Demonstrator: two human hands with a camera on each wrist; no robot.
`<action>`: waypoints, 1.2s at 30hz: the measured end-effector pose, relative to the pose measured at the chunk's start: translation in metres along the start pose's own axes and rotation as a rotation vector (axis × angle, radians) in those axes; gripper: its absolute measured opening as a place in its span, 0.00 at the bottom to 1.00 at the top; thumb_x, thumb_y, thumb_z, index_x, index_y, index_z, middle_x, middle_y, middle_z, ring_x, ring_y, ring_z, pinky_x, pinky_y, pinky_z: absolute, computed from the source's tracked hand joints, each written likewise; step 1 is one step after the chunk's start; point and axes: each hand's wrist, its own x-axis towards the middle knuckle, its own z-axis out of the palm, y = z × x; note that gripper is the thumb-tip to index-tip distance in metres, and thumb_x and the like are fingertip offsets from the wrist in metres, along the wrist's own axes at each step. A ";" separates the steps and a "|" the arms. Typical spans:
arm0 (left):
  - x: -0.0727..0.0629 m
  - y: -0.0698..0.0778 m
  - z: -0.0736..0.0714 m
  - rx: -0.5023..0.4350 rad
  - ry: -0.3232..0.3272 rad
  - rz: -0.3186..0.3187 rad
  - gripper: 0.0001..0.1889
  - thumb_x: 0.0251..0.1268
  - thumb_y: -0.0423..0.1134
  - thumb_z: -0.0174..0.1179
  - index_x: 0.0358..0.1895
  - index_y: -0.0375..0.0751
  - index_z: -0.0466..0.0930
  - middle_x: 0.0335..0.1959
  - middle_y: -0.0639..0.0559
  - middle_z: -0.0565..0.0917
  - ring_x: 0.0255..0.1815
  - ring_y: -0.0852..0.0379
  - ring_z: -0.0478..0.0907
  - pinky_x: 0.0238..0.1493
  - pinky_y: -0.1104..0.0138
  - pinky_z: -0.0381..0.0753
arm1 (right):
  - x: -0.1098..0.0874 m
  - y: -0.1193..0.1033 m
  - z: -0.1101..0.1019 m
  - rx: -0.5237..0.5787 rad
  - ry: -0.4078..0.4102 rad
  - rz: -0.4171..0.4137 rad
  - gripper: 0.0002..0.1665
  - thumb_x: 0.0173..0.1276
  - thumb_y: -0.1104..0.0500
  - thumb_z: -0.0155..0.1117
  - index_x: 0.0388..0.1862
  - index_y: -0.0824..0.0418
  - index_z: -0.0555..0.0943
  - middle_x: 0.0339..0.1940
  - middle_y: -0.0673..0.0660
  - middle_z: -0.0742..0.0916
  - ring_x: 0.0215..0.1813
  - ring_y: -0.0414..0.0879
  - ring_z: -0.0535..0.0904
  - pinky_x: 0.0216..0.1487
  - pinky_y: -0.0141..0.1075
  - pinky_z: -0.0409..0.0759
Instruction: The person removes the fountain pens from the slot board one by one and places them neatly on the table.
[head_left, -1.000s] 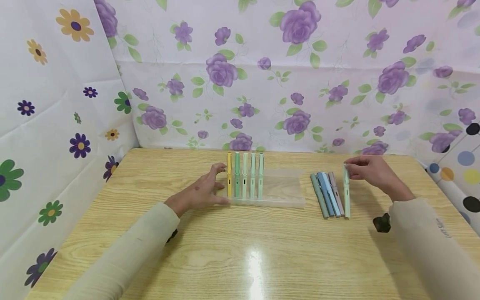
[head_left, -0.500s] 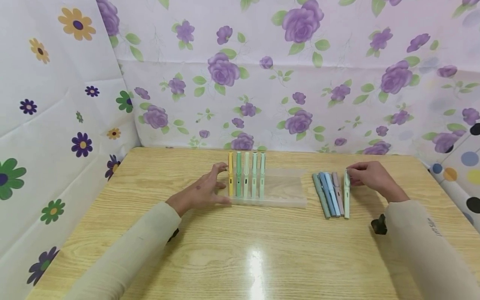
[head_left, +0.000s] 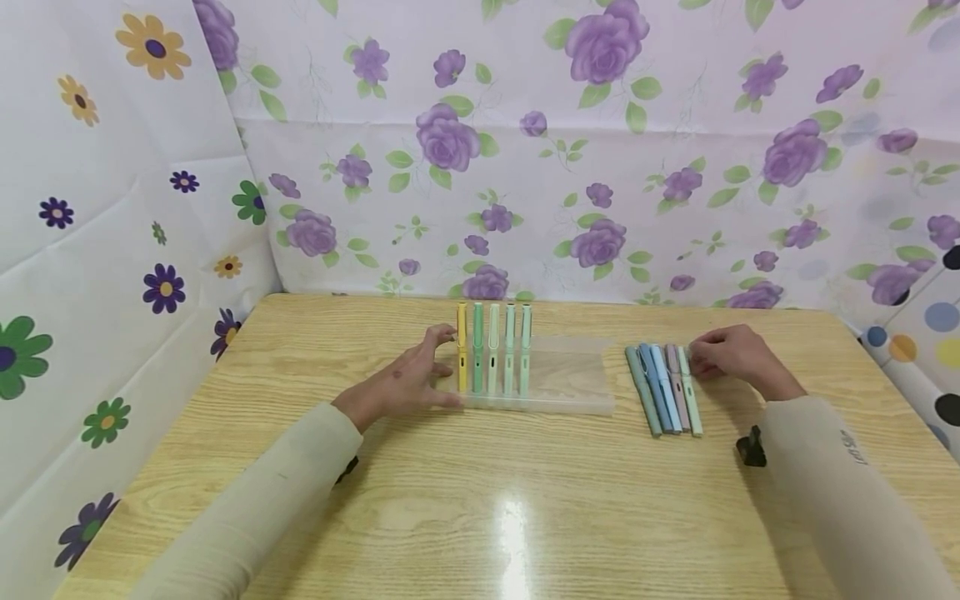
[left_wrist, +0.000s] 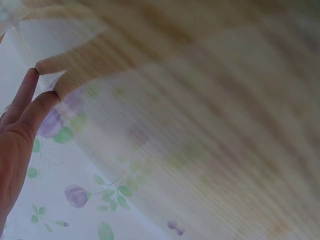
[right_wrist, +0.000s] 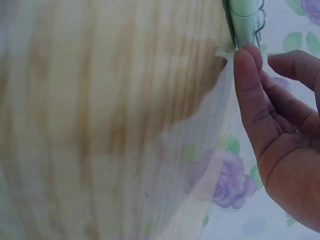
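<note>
My left hand (head_left: 405, 375) spreads its fingers and thumb at the left end of a clear pen stand (head_left: 573, 406); in the left wrist view two fingertips (left_wrist: 50, 97) touch the surface. Five-slot detail aside, several capped pens stand in a row on it: a yellow pen (head_left: 462, 350), a green pen (head_left: 477, 350) and paler green ones (head_left: 510, 350). At the right, my right hand (head_left: 738, 360) pinches the cap end of a pale green pen (head_left: 691, 396) lying on the table. Its thumb and fingertip meet at that pen's end in the right wrist view.
Left of the pale green pen lie a mauve pen (head_left: 677, 387), blue pens (head_left: 655, 390) and a grey-green pen (head_left: 643, 392), side by side. The wooden table (head_left: 450, 508) ends at a flower-patterned cloth (head_left: 540, 208) behind. Another flowered cloth (head_left: 112, 233) hangs at the left.
The pale green pen has come down from a raised slant and moved left against the mauve pen, my right hand moving with it. My left hand stays at the stand.
</note>
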 end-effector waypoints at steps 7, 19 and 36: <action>0.001 0.001 -0.001 -0.011 -0.004 0.020 0.52 0.58 0.42 0.74 0.75 0.51 0.41 0.79 0.42 0.50 0.65 0.40 0.74 0.60 0.48 0.76 | -0.001 0.000 0.000 0.025 -0.033 0.014 0.30 0.79 0.51 0.55 0.58 0.80 0.75 0.35 0.57 0.89 0.36 0.47 0.88 0.40 0.41 0.86; 0.000 0.003 -0.001 0.014 0.006 0.006 0.51 0.58 0.43 0.75 0.74 0.52 0.43 0.79 0.42 0.51 0.64 0.41 0.75 0.61 0.48 0.75 | -0.012 -0.018 -0.007 0.113 0.008 -0.047 0.36 0.80 0.46 0.53 0.65 0.79 0.70 0.49 0.69 0.85 0.44 0.51 0.87 0.48 0.45 0.84; -0.002 0.001 0.001 0.030 0.010 0.034 0.53 0.57 0.43 0.75 0.75 0.48 0.42 0.79 0.38 0.51 0.63 0.40 0.76 0.58 0.49 0.78 | -0.022 -0.083 0.007 0.145 0.006 -0.229 0.31 0.79 0.47 0.56 0.63 0.73 0.75 0.51 0.68 0.86 0.50 0.56 0.85 0.50 0.42 0.84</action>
